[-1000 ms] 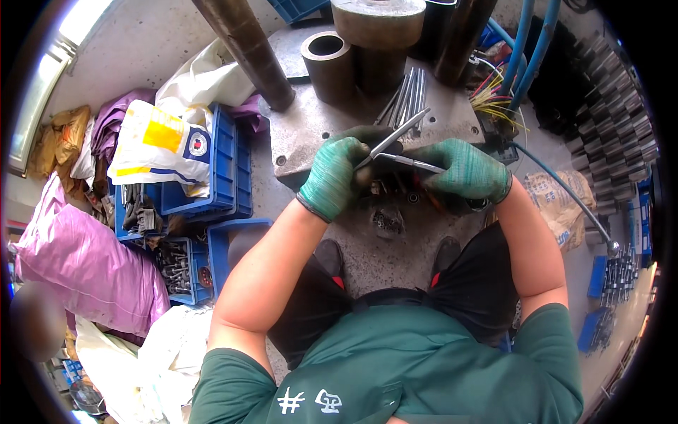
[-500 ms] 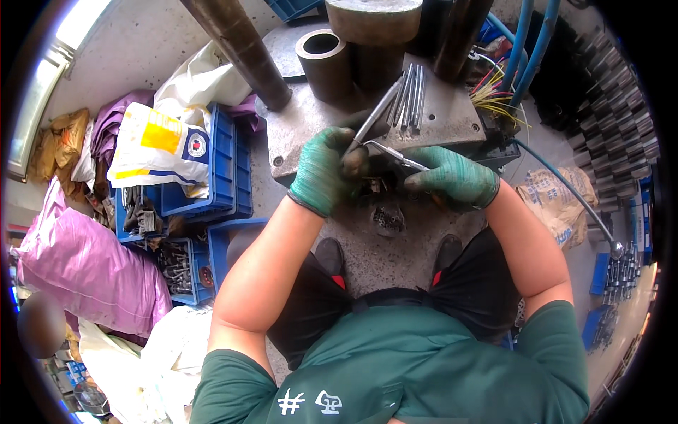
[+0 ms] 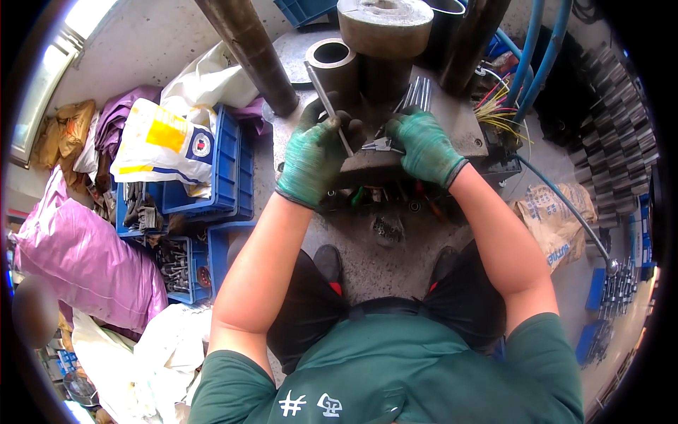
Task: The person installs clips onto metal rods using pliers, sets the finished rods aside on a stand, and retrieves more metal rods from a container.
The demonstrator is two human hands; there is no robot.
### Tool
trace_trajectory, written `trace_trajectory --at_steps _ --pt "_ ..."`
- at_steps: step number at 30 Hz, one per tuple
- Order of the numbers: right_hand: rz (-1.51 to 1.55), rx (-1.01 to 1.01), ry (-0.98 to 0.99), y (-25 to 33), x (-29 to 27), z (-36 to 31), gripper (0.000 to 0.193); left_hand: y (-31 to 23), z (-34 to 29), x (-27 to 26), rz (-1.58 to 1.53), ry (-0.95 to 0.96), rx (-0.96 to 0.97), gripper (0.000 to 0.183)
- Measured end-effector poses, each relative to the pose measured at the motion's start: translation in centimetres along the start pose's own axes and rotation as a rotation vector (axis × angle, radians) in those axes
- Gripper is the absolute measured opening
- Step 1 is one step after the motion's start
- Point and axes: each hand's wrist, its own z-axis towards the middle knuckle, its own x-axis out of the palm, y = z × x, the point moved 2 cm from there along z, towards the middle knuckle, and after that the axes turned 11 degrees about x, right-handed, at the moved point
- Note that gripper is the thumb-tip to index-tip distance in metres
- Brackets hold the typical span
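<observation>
My left hand (image 3: 311,152), in a green glove with dark fingertips, is closed around a slim grey metal rod (image 3: 322,90). The rod slants, its upper end beside a thick hollow cylinder (image 3: 332,58). My right hand (image 3: 426,141), gloved alike, is curled over the front of the metal plate (image 3: 459,131), at the near ends of several similar rods (image 3: 421,92). What its fingers grip is hidden. A small metal tool resembling pliers (image 3: 381,144) shows beside the right palm, at the plate's front edge; whether the hand touches it I cannot tell.
Two dark columns (image 3: 247,49) rise from the plate, a heavy round block (image 3: 385,28) between them. Blue crates (image 3: 233,162) and a purple sack (image 3: 92,254) stand left. Blue hoses (image 3: 540,56) and yellow wires (image 3: 494,109) are at right. A clear bag of small parts (image 3: 387,230) is below.
My left hand has tipped the rod so its top leans left. My right hand has moved up and forward to the rods; the pliers-like tool it held out now shows beside its palm.
</observation>
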Motion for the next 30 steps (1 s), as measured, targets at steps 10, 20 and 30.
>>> trace_trajectory --at_steps 10,20,30 --pt "0.062 -0.025 -0.053 -3.3 -0.2 -1.1 0.038 2.8 0.0 -1.9 1.494 0.197 0.151 0.034" --pt "0.419 0.143 -0.207 -6.4 -1.8 -5.2 0.036 3.8 -1.4 0.6 1.976 0.573 0.283 0.036" --pt "1.504 0.963 0.006 -4.7 -4.7 -8.0 0.037 5.5 -3.4 0.1 1.844 0.77 0.614 0.024"
